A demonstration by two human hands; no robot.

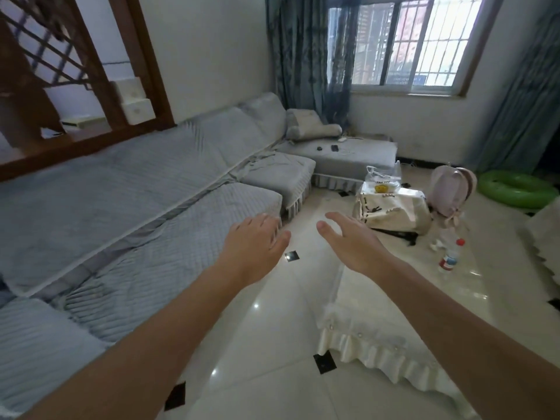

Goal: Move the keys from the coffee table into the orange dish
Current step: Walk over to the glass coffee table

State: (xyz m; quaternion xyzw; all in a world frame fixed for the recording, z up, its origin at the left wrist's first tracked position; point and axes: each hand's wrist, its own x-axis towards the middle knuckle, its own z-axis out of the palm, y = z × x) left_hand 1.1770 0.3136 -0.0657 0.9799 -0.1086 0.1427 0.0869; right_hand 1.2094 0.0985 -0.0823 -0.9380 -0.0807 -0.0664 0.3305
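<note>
Both arms stretch out over the tiled floor (272,328): left hand (257,241) flat, fingers spread, empty; right hand (351,237) spread wide too, holding nothing. No keys or orange dish in view. Grey sofa (136,207) at nine o'clock, water bottle (451,256) at three o'clock, white frilled cloth (378,328) at five.

- Your left hand (257,244) is hiding its own fingertips behind its back.
- The frame's right edge is cutting off the green ring (515,189).
- Small dark items (327,148) on the sofa (151,183) are remaining too small to identify.
</note>
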